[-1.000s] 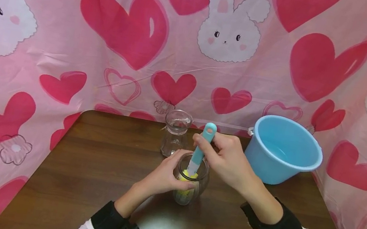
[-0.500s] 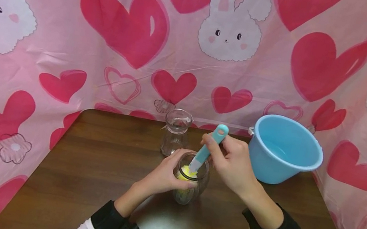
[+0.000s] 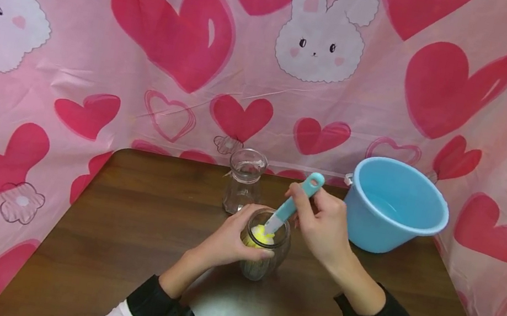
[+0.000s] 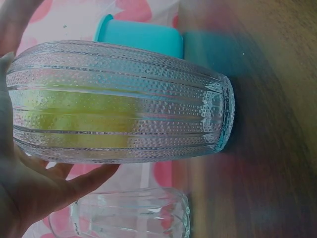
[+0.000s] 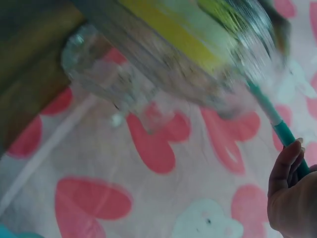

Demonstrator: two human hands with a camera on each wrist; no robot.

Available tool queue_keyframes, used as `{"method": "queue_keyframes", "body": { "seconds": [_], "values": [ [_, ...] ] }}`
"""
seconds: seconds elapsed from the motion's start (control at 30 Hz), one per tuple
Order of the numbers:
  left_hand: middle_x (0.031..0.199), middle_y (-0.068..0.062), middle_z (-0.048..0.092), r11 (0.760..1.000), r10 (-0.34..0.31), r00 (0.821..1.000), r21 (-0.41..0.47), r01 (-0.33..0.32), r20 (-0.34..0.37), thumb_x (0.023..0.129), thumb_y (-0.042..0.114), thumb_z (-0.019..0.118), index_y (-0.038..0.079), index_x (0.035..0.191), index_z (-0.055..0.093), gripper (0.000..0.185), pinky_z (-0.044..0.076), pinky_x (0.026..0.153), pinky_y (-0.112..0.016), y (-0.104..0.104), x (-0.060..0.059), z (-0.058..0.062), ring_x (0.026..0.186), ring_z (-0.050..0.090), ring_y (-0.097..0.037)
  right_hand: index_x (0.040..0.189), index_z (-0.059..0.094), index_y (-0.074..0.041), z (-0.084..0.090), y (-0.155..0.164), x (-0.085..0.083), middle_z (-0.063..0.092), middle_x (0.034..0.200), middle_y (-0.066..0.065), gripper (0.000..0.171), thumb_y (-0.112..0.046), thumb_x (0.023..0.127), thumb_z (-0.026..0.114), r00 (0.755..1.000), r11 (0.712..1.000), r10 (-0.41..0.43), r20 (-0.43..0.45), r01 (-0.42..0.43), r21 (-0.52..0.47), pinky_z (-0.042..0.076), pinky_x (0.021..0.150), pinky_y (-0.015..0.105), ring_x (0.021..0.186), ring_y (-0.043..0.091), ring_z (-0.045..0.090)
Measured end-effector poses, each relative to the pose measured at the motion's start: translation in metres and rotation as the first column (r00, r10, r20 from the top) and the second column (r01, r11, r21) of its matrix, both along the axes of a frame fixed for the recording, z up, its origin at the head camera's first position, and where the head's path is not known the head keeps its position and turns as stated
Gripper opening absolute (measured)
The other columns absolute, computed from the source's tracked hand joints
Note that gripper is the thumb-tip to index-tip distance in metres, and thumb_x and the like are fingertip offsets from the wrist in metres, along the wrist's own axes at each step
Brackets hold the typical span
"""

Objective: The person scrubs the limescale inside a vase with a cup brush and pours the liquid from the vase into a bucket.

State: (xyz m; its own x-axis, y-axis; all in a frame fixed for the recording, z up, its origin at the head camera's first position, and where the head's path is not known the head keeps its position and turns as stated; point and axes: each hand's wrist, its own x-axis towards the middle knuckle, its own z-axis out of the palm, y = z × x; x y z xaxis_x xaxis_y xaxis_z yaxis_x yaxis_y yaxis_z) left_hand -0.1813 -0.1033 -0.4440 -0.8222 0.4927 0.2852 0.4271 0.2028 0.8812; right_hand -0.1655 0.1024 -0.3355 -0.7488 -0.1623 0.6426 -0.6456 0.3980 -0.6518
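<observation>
A ribbed, dimpled glass vase [image 3: 280,253] stands upright on the table. My left hand [image 3: 227,240] holds it around the neck, thumb at the near side and fingers behind. In the left wrist view, the vase [image 4: 173,89] shows a blurred yellow sponge head [image 4: 86,116] inside its upper half. That head belongs to a sponge bottle brush [image 3: 290,209] with a teal handle, leaning to the right out of the mouth. My right hand [image 3: 322,228] pinches the handle between thumb and fingers; in the right wrist view the brush handle [image 5: 285,134] enters the hand.
A second clear glass vase [image 3: 241,192] with a narrowed neck stands just behind. To the right is a light blue bucket [image 3: 371,234] at the table's back edge. A pink curtain [image 3: 170,54] with hearts and rabbits hangs behind the brown wooden table [image 3: 129,238].
My right hand has moved slightly to the right, tilting the brush handle from nearly upright to a rightward lean. The left hand and the vase stay put.
</observation>
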Motion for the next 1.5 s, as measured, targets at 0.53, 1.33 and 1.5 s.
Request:
{"method": "queue_keyframes", "body": {
  "seconds": [0.53, 1.33, 1.5],
  "values": [
    [0.136, 0.004, 0.057, 1.000, 0.011, 1.000, -0.026, -0.010, 0.025, 0.076, 0.031, 0.090, 0.025, 0.144, 0.049, 0.080, 0.049, 0.105, -0.045, 0.001, 0.000, -0.001, 0.124, 0.054, -0.016, 0.098, 0.075, -0.005, -0.007, 0.009, 0.004, 0.062, 0.064, 0.004, 0.011, 0.001, 0.098, 0.066, 0.999, 0.998, -0.025, 0.045, 0.027, -0.055, 0.047, 0.049, 0.024, 0.053, 0.013, 0.056],
    [0.135, 0.004, 0.058, 1.000, 0.014, 1.000, 0.000, -0.014, -0.015, 0.077, 0.031, 0.091, 0.027, 0.143, 0.052, 0.078, 0.050, 0.100, -0.039, 0.001, -0.001, -0.004, 0.121, 0.056, -0.015, 0.096, 0.075, -0.005, -0.008, 0.010, 0.000, 0.057, 0.064, 0.000, 0.014, -0.008, 0.102, 0.063, 0.985, 0.996, 0.033, -0.169, -0.046, -0.076, 0.042, 0.047, 0.021, 0.052, 0.008, 0.051],
    [0.135, 0.002, 0.057, 1.000, 0.009, 1.000, 0.001, -0.009, -0.006, 0.077, 0.026, 0.092, 0.026, 0.144, 0.050, 0.079, 0.052, 0.100, -0.040, 0.001, -0.001, -0.003, 0.122, 0.058, -0.020, 0.101, 0.073, -0.007, -0.022, 0.003, 0.000, 0.069, 0.079, -0.001, 0.006, -0.005, 0.099, 0.068, 0.986, 0.991, 0.116, -0.121, -0.107, 0.079, 0.050, 0.057, 0.019, 0.064, 0.007, 0.058]
  ]
}}
